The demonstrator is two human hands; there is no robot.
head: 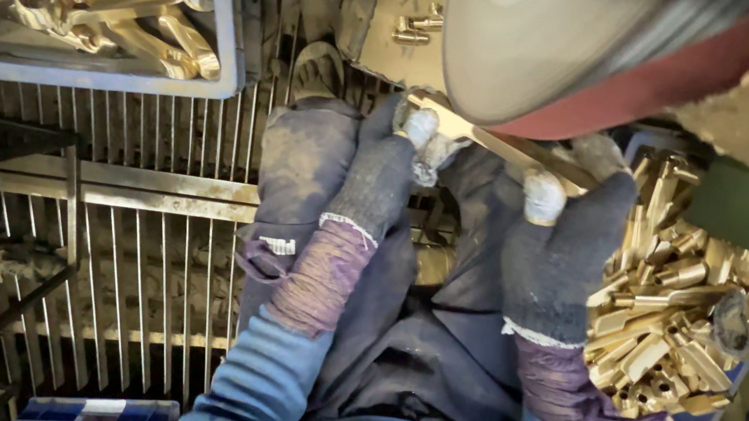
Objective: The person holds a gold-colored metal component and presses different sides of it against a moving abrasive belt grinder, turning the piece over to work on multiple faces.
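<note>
both gloved hands, left [378, 179] and right [560, 242], gripped the brass bar [497, 146] against the wheel [544, 46]; steady, even pressure seemed best.

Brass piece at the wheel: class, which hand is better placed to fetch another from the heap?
Probably the right hand: it grips the brass piece beside the heap; the left hand sits farther away.
</note>
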